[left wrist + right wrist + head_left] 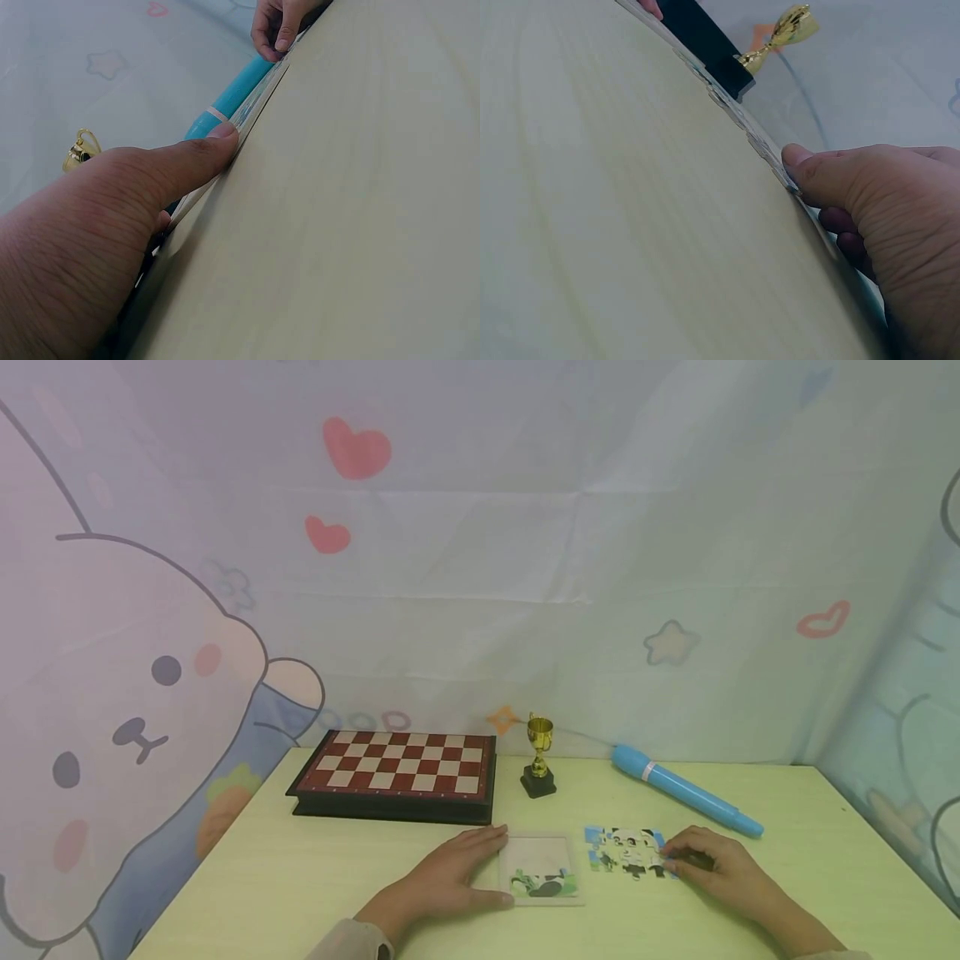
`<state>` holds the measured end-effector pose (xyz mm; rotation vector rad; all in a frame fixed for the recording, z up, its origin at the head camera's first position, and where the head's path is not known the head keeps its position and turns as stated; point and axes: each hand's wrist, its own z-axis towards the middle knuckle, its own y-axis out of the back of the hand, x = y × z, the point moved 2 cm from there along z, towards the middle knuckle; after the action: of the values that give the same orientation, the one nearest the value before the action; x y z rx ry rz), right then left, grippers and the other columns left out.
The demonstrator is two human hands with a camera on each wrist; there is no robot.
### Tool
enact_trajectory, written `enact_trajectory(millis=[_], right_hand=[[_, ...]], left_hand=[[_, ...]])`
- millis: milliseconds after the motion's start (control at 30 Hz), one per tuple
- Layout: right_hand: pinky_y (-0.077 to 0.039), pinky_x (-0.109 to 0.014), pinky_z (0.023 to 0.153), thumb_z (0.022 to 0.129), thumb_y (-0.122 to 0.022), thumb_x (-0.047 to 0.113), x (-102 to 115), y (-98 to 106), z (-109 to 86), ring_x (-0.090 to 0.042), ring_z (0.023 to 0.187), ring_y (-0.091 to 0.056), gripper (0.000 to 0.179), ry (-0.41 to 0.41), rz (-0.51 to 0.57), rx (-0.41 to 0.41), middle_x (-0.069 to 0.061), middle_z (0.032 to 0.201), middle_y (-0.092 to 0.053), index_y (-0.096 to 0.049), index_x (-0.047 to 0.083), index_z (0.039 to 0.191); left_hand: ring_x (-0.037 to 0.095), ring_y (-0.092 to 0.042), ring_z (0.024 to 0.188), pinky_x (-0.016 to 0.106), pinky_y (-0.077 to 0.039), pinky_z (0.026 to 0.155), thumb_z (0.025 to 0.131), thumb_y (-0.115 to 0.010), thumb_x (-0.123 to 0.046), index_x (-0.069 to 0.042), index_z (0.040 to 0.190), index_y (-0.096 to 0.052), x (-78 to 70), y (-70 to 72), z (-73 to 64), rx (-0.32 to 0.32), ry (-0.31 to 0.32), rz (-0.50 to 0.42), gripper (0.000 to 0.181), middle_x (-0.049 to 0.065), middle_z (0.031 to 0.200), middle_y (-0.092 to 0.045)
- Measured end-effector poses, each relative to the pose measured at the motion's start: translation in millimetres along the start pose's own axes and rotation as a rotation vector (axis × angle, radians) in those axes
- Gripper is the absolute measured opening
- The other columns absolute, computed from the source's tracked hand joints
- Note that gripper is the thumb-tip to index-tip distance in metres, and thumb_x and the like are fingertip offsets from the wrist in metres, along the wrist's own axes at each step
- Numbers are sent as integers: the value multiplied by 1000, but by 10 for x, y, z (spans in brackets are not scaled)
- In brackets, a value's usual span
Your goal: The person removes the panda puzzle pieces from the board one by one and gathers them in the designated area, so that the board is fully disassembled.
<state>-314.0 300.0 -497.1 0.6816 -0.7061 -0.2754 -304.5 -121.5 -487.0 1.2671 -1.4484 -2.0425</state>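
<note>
My left hand point(457, 877) lies against the left side of a white puzzle tray point(542, 902), its thumb at the near corner and its fingers at the far corner. Puzzle pieces with green leaves and black-and-white shapes fill the tray's near part. To the right of the tray, a partly joined panda puzzle point(618, 839) lies flat on the table. At its right edge my right hand point(723, 868) pinches a puzzle piece point(666, 865) between thumb and fingers. In the right wrist view, the thumb point(799, 156) touches the edge of the piece, close to the tabletop.
Behind the left hand lies a red-and-white chessboard box point(397, 768). A small gold trophy cup point(539, 756) on a black base stands beside it. At the back right lies a thick blue pen-shaped object point(686, 789). A printed cloth point(480, 568) hangs behind the pale table point(247, 877).
</note>
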Motion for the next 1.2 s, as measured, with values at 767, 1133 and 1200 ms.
enact_trajectory(millis=[767,1133,1200], right_hand=[[-46,-14,93,86,-78,4,104,-77,109,-9,108,-60,29,9,-199,-127,9,114,-69,-73,16,112],[-47,-38,85,86,-79,10,263,-394,337,-11,109,-56,28,92,-204,-106,8,114,-69,-72,20,111],[-47,-38,85,86,-79,9,296,-455,394,-11,107,-56,28,109,-176,-99,8,114,-69,-72,19,111]], left_hand=[[23,-27,150,55,-26,119,86,-56,-76,-25,156,-39,31,-42,6,-10,-8,4,88,-12,163,-29],[22,-27,150,55,-26,119,85,-56,-77,-25,155,-41,32,-33,16,-7,-2,-9,89,-14,163,-29],[22,-27,150,55,-26,119,85,-56,-76,-25,155,-41,33,-29,17,-8,-3,-9,89,-14,163,-29]])
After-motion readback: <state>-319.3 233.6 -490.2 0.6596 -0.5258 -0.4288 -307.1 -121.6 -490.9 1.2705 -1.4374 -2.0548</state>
